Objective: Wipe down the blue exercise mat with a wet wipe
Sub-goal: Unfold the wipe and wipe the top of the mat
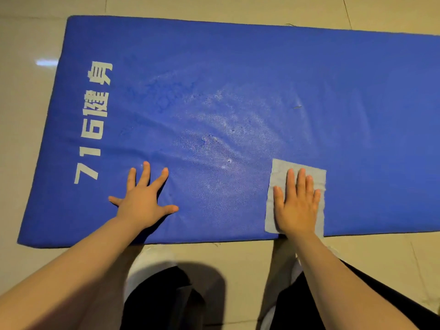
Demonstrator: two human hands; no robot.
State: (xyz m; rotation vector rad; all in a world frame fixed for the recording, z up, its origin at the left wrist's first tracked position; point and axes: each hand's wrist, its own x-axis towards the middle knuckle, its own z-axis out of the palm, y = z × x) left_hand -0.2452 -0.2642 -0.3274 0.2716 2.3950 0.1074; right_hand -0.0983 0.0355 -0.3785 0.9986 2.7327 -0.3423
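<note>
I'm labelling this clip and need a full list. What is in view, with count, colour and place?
mat: one, blue with pale print at its left end, flat on the floor
wipe: one, grey, spread on the mat's near edge
floor: beige tiles, all around the mat
shoes: white, near the mat's edge, partly hidden
trousers: black, bottom of view
left hand: fingers spread, pressing the mat
right hand: flat on the wipe

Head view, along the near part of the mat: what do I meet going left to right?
Bare floor → mat short edge → white printed lettering → left hand pressed flat with fingers spread → pale worn patch → right hand flat on the wet wipe → plain blue mat running out of frame.
</note>
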